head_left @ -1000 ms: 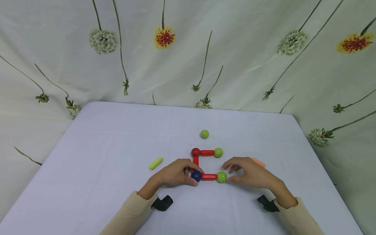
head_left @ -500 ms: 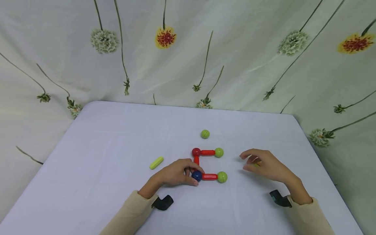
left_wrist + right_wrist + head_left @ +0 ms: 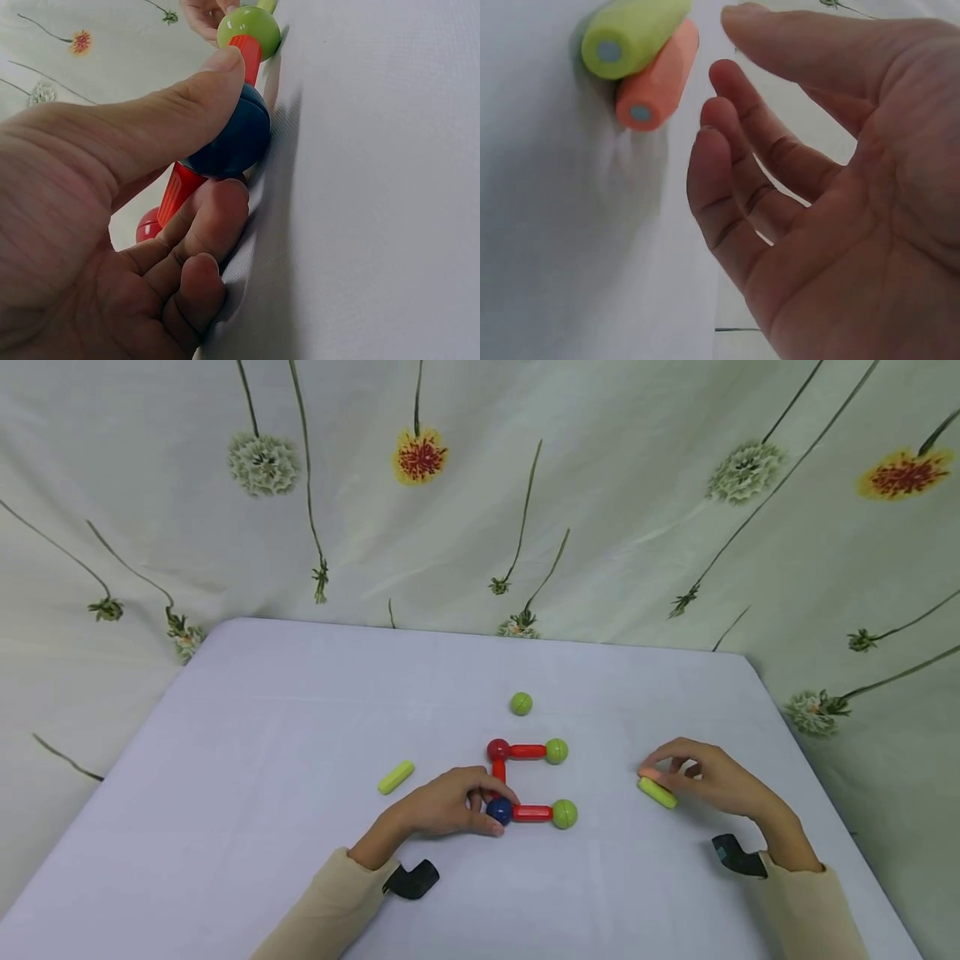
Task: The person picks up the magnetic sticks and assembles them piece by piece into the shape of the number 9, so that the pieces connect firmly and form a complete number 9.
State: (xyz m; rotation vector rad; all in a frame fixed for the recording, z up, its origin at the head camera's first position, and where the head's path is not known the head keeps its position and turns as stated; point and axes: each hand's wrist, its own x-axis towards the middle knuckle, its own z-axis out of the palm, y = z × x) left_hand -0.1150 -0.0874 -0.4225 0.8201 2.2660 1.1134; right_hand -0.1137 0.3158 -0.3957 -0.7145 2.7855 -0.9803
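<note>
My left hand (image 3: pixel 450 802) grips a dark blue ball (image 3: pixel 236 139) between thumb and fingers at the near left corner of a C-shaped magnetic build. From that ball, one red stick (image 3: pixel 532 813) runs right to a green ball (image 3: pixel 565 814). Another leads away to a red ball (image 3: pixel 498 750), joined by a red stick to a second green ball (image 3: pixel 556 751). My right hand (image 3: pixel 708 781) is at a yellow-green stick (image 3: pixel 657 792) and an orange stick (image 3: pixel 660 86) lying side by side. In the right wrist view its thumb and fingers are apart, with nothing between them.
A loose green ball (image 3: pixel 521 703) lies beyond the build. Left of it, another yellow-green stick (image 3: pixel 396 777) rests on the white-covered table (image 3: pixel 262 735). A flower-printed cloth (image 3: pixel 600 485) hangs behind the table's far edge.
My right hand has moved right, away from the near green ball to the two sticks, and the yellow-green one there has come into sight. My left hand stays on the blue ball.
</note>
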